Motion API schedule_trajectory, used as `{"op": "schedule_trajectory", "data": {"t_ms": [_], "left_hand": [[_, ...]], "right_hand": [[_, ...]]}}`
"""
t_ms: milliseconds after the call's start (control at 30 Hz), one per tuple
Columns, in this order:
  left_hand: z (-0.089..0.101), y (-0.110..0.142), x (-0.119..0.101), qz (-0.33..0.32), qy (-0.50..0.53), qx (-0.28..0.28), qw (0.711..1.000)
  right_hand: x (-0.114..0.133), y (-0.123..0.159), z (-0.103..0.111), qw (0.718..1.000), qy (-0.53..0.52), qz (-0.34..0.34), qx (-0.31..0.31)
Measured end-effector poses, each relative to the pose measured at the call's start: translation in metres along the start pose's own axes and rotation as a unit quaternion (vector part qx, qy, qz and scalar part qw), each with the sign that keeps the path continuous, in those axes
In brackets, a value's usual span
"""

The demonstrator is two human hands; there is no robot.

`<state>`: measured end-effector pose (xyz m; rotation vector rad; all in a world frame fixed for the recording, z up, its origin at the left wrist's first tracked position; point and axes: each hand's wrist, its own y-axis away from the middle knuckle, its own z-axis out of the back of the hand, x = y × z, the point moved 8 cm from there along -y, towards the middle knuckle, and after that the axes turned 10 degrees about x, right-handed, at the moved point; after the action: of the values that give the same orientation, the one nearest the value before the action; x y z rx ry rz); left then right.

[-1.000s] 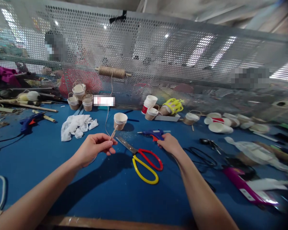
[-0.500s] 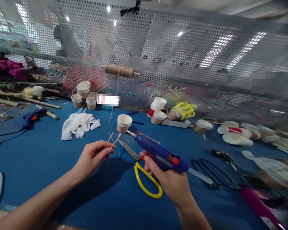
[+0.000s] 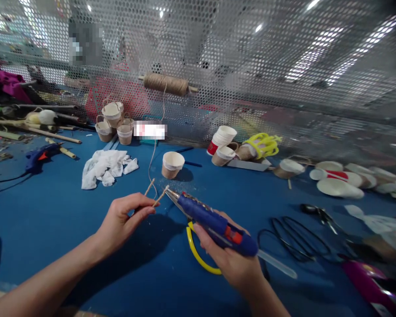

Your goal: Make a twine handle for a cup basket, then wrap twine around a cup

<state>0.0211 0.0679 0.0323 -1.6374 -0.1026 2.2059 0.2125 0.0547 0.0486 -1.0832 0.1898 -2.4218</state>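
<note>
Between thumb and fingers, my left hand [image 3: 128, 218] pinches a piece of twine [image 3: 159, 199] whose two ends stick up; one has a white tip. My right hand [image 3: 229, 259] is wrapped around a blue glue gun [image 3: 214, 220], and its metal nozzle meets or nearly meets the white-tipped end. A clear glue stick [image 3: 279, 264] juts from the back of the gun. Beneath it lie yellow-handled scissors [image 3: 199, 257], partly hidden by the gun and hand. Just beyond stands a small paper cup [image 3: 172, 166] wrapped in brown, with a white rim.
A twine spool [image 3: 166, 83] hangs on the perforated screen, its strand trailing down to the table. Handled cups [image 3: 112, 115] and a crumpled white cloth [image 3: 104, 167] sit left. A second glue gun [image 3: 41, 156], stacked cups [image 3: 225, 136] and a black cable [image 3: 293, 237] lie around.
The glue gun has moved slightly down and toward me, bringing its nozzle from beside the cup to the white-tipped twine end. My left hand keeps its pinch. The view has tilted slightly.
</note>
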Motion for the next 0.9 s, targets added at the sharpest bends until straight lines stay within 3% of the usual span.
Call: {"op": "schedule_trajectory", "data": {"t_ms": [467,900], "left_hand": [[-0.0028,-0.0003,-0.0026,-0.006,-0.011,0.014,1.0],[-0.0031,0.0004,-0.0035,-0.021,-0.04,0.017,0.999]], "right_hand": [[-0.0005,0.0023,0.0045,1.0,0.01,-0.004,-0.024],[0.0052,0.0063,0.0046,0.998,0.032,0.041,-0.026]]}}
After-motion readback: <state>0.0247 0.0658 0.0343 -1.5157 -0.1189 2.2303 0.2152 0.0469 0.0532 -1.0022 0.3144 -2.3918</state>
